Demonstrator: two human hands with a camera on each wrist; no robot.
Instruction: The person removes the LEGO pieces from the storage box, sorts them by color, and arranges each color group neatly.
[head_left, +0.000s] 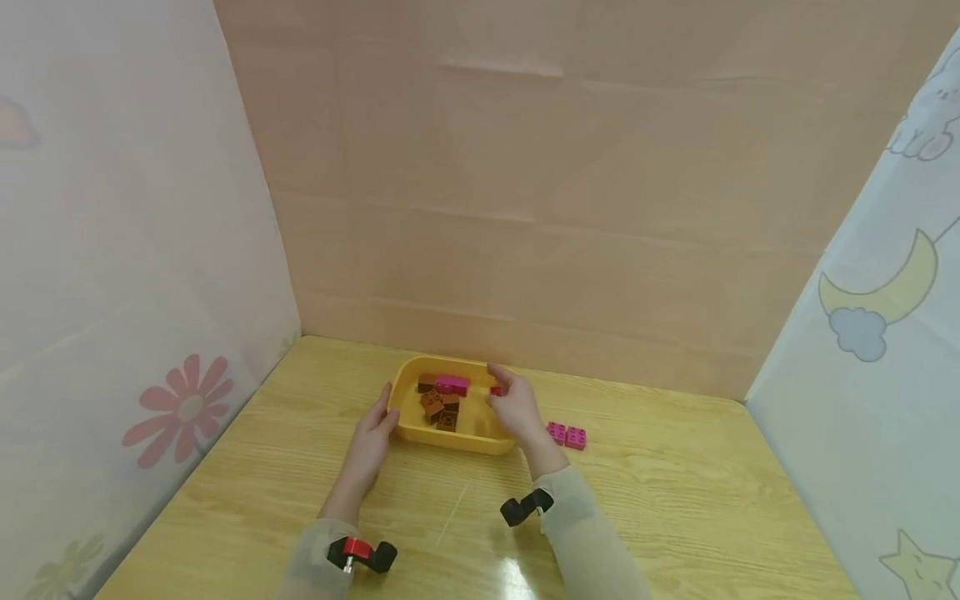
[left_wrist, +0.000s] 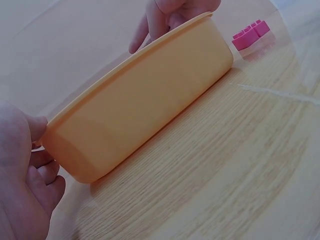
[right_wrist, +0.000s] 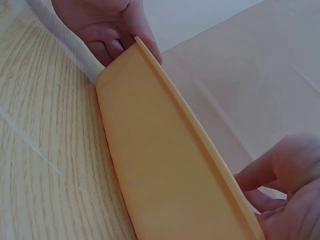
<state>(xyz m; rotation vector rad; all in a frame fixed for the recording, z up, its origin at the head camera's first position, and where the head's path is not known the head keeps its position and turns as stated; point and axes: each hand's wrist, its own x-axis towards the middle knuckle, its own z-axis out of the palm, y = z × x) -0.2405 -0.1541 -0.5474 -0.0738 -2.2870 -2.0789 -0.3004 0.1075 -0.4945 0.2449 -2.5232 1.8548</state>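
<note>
A shallow yellow plastic box point(head_left: 457, 442) sits on the table. At its left end, my left hand point(head_left: 372, 429) grips the wall; in the left wrist view the thumb lies at the rim and the fingers bend against the outside. My right hand point(head_left: 517, 410) is over the right end, index finger and thumb spread apart inside the rim. Between them shows a bit of a red brick point(head_left: 496, 390), mostly hidden by the hand. Several brown and orange toy bricks point(head_left: 433, 407) and a magenta brick point(head_left: 452, 384) lie in the left half of the box.
Two magenta bricks point(head_left: 576, 437) lie on the wooden table point(head_left: 675, 500) just right of the box, near my right wrist. A brown-pink backdrop point(head_left: 562, 208) rises behind the table. Printed white sheets point(head_left: 135, 275) hang at both sides.
</note>
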